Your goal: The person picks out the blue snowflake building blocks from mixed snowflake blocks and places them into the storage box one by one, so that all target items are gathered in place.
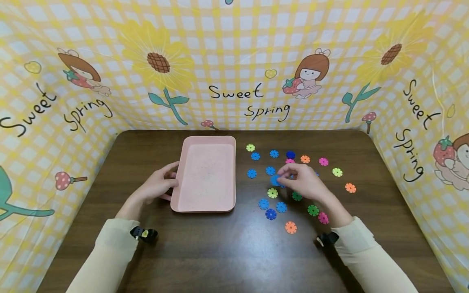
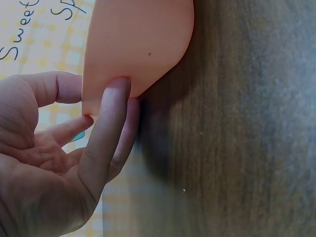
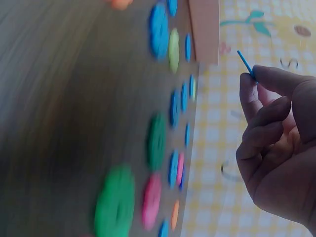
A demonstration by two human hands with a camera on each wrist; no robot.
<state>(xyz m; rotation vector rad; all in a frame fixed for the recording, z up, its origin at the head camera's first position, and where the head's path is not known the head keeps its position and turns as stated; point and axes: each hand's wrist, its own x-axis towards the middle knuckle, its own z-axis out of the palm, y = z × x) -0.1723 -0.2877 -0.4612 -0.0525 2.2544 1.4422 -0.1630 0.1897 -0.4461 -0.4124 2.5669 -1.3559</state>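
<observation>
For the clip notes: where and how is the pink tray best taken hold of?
Probably by the raised long wall on the person's left, coming from that side, with a pinch across the rim. The pink tray has thin upright walls that suit a pinch, and the left hand holds it there. The opposite side looks less handy, with scattered discs beyond it.

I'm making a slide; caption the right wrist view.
Right hand pinching a blue disc, with more coloured discs and a pink tray on the table.

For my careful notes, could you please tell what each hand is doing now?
Left hand: holding the pink tray by its side.
Right hand: closed, pinching a blue disc.
</observation>
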